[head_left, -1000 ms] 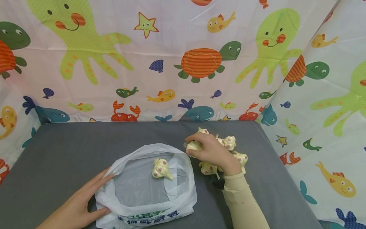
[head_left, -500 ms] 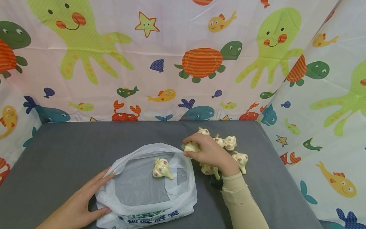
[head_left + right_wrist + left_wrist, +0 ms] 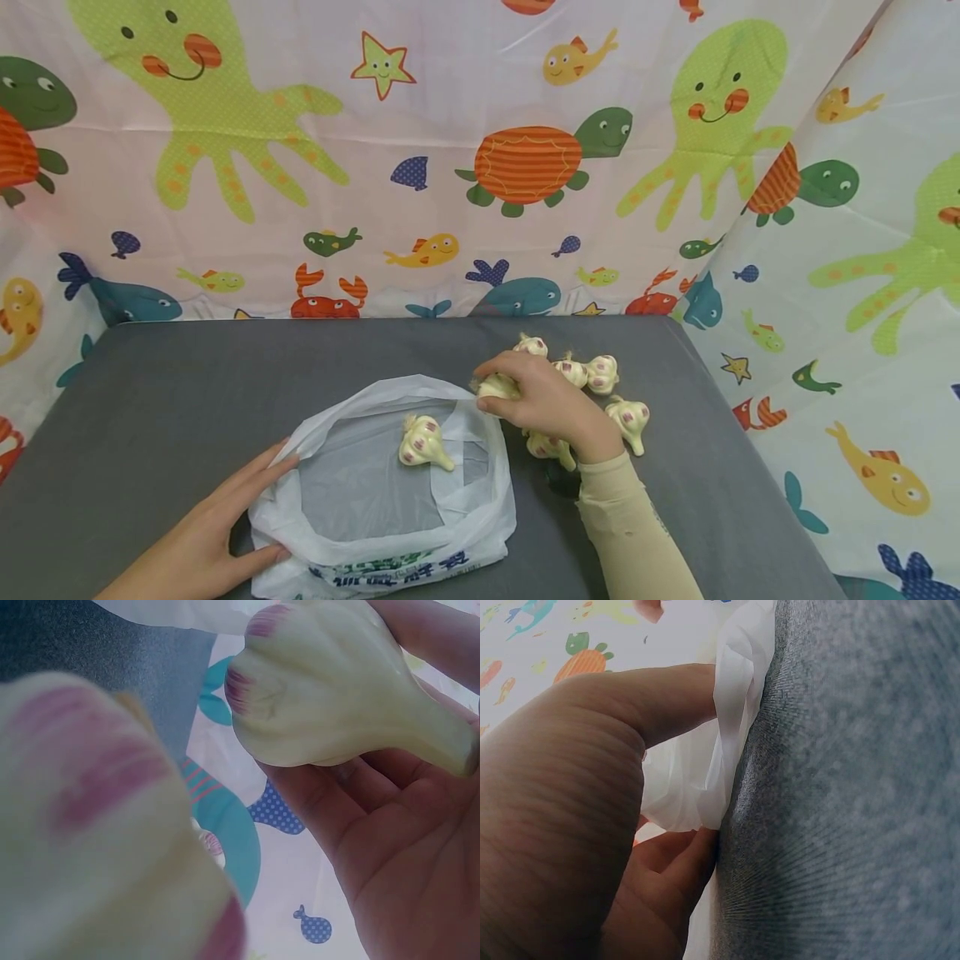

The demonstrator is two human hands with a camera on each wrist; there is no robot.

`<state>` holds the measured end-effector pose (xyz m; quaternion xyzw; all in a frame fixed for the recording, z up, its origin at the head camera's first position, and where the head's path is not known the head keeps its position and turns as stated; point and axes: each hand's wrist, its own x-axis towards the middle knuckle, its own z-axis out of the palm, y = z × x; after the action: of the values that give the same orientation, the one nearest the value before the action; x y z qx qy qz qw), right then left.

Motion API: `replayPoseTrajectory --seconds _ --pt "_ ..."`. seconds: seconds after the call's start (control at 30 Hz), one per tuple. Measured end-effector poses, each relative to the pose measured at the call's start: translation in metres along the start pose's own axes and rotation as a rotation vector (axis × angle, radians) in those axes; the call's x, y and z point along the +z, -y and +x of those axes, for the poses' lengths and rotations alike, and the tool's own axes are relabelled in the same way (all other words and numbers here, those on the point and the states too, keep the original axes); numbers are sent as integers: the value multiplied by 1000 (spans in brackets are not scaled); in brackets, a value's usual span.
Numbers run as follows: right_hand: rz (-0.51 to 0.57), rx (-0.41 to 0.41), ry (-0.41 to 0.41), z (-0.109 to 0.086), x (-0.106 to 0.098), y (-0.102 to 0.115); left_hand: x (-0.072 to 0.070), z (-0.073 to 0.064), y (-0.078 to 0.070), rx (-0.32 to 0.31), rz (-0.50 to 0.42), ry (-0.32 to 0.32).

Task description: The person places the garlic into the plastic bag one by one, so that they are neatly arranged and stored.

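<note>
My right hand [image 3: 543, 400] holds a garlic bulb [image 3: 495, 388] between thumb and fingers, just beyond the right rim of a white plastic bag [image 3: 397, 550]. In the right wrist view, the held garlic bulb [image 3: 322, 690] is pale with purple streaks, its stem towards the palm. Another garlic bulb [image 3: 424, 442] lies inside the wide-mouthed bag. At the bag's left side, my left hand [image 3: 202, 533] holds the plastic, fingers by the rim and thumb lower on the outside. The left wrist view shows the white plastic [image 3: 697, 765] between thumb and fingers.
Several garlic bulbs [image 3: 602, 375] lie on the grey table [image 3: 225, 375] around and beyond my right hand, one of them partly hidden by it. A sea-animal curtain [image 3: 420, 167] rises behind the table and along both sides.
My right hand has shifted slightly left with the garlic bulb, towards the bag, uncovering more of the bulbs behind it. My left hand and the bag have stayed in place.
</note>
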<state>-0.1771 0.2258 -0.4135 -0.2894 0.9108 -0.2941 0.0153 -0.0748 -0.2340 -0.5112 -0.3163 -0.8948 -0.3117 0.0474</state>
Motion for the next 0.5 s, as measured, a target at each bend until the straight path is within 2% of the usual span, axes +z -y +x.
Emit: replayPoseTrajectory --seconds 0.5 --pt "-12 -5 10 1 2 5 -2 0 -1 -64 37 33"
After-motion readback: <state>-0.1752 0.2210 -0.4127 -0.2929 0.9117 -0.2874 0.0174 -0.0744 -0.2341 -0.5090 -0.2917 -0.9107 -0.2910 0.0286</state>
